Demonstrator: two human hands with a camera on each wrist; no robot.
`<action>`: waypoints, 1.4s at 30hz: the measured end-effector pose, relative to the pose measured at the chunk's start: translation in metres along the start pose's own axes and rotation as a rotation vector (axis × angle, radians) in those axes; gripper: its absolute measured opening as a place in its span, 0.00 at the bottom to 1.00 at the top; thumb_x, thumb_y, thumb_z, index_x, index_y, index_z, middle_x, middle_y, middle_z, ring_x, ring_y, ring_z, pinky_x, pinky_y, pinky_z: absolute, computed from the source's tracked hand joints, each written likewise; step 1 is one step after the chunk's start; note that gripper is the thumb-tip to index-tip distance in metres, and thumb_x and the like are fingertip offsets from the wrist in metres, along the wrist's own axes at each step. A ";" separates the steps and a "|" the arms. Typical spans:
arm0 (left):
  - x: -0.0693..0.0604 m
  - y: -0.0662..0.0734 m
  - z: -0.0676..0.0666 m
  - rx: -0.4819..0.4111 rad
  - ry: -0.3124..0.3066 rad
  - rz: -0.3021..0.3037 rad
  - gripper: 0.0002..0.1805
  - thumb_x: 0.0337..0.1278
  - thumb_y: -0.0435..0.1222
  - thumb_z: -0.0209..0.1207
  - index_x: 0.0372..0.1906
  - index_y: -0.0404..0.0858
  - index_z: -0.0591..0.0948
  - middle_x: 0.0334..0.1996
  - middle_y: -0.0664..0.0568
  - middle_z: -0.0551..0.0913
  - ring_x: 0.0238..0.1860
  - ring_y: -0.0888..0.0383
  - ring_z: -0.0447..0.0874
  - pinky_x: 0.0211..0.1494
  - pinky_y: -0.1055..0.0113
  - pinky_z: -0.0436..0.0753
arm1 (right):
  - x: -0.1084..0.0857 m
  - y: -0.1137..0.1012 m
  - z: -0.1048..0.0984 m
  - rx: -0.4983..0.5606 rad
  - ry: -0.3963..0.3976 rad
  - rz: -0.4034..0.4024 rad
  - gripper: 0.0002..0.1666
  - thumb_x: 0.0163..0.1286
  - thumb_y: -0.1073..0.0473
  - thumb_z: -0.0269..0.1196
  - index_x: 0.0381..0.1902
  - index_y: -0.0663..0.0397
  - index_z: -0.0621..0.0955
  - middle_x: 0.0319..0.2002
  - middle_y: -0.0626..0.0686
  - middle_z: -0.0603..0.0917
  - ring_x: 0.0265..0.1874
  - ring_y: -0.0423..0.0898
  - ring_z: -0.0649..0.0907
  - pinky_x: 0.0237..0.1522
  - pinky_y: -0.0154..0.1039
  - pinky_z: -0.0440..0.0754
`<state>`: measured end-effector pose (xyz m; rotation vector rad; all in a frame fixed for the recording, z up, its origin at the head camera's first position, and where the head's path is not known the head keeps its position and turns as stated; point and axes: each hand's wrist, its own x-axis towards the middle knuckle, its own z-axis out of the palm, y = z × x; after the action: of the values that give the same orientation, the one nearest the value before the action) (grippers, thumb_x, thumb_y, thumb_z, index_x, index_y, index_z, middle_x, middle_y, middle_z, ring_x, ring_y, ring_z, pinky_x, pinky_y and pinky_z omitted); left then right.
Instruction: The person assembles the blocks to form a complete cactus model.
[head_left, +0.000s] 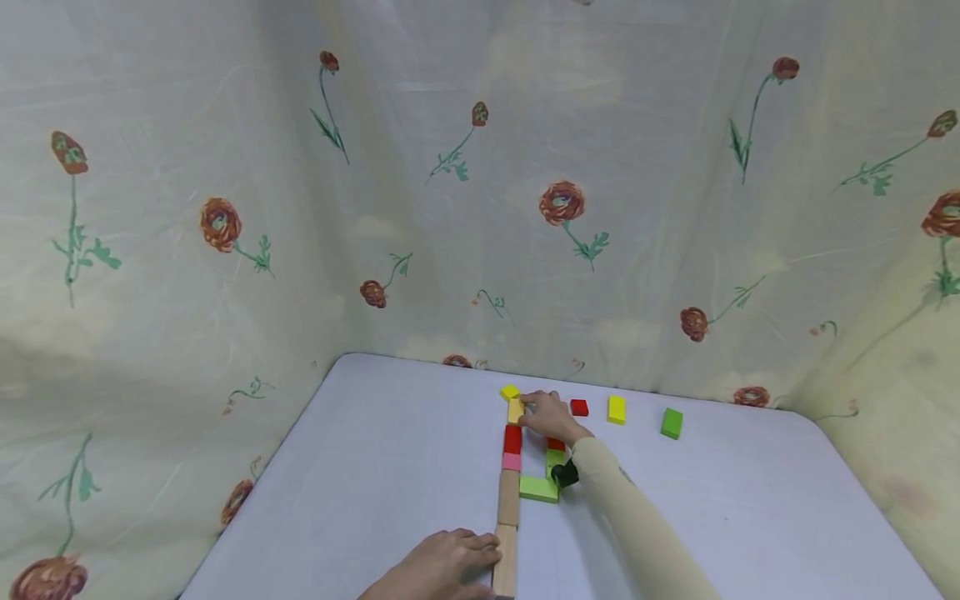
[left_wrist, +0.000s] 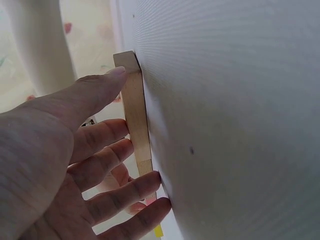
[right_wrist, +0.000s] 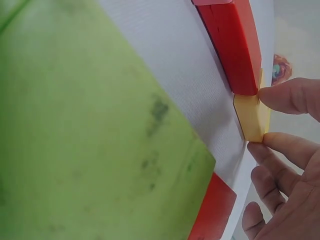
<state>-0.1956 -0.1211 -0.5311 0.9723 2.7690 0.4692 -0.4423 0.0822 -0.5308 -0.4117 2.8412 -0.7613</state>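
Note:
A row of blocks runs away from me across the table. At its near end, my left hand (head_left: 448,567) touches a pale wooden block (head_left: 506,562); in the left wrist view its thumb lies near the block's end and the spread fingers along its side. Beyond come a browner wooden block (head_left: 508,498), a pink block (head_left: 512,462) and a red block (head_left: 512,439). My right hand (head_left: 553,416) pinches a light yellow block (right_wrist: 250,117) between thumb and forefinger, against the red block's far end. A bright yellow block (head_left: 509,392) sits just past it.
Right of the row, a light green block (head_left: 538,489) lies crosswise, joining another green block (head_left: 554,460) and a red block (head_left: 556,444) under my right forearm. Farther right are a small red block (head_left: 579,407), a yellow block (head_left: 617,410) and a darker green block (head_left: 672,423). Flowered curtains (head_left: 450,233) surround the table.

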 end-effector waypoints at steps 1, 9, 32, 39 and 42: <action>0.000 0.000 0.000 -0.004 -0.003 -0.004 0.29 0.58 0.61 0.55 0.61 0.53 0.78 0.59 0.62 0.79 0.56 0.63 0.79 0.53 0.63 0.81 | 0.000 0.000 0.000 0.006 0.000 -0.002 0.31 0.61 0.53 0.65 0.63 0.52 0.76 0.62 0.57 0.75 0.54 0.54 0.69 0.54 0.52 0.72; 0.000 0.001 0.000 0.020 0.003 0.017 0.28 0.59 0.61 0.54 0.60 0.52 0.79 0.58 0.61 0.80 0.55 0.62 0.80 0.51 0.64 0.82 | -0.003 -0.002 0.002 0.014 -0.008 -0.013 0.31 0.61 0.53 0.65 0.63 0.50 0.77 0.62 0.56 0.76 0.55 0.53 0.69 0.55 0.53 0.72; -0.002 0.002 0.001 0.021 0.048 0.026 0.27 0.58 0.59 0.58 0.59 0.52 0.80 0.57 0.61 0.81 0.54 0.63 0.81 0.51 0.65 0.82 | -0.017 0.011 -0.018 0.208 0.084 -0.114 0.27 0.67 0.56 0.63 0.63 0.54 0.75 0.58 0.53 0.79 0.57 0.53 0.73 0.57 0.51 0.76; 0.000 0.003 0.000 0.009 0.027 0.008 0.27 0.58 0.59 0.57 0.59 0.53 0.80 0.56 0.62 0.81 0.52 0.64 0.81 0.51 0.65 0.82 | -0.031 0.021 -0.028 0.255 0.132 -0.112 0.26 0.66 0.58 0.64 0.61 0.55 0.75 0.56 0.54 0.80 0.54 0.53 0.74 0.56 0.50 0.77; 0.000 0.003 0.001 0.008 0.037 0.016 0.27 0.57 0.59 0.58 0.59 0.52 0.80 0.56 0.61 0.81 0.52 0.63 0.81 0.51 0.65 0.82 | -0.043 0.025 -0.028 0.292 0.139 -0.095 0.26 0.65 0.60 0.64 0.61 0.57 0.75 0.55 0.56 0.80 0.54 0.54 0.74 0.57 0.51 0.76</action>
<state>-0.1932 -0.1187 -0.5308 0.9981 2.7999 0.4834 -0.4132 0.1290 -0.5157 -0.4668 2.7871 -1.2474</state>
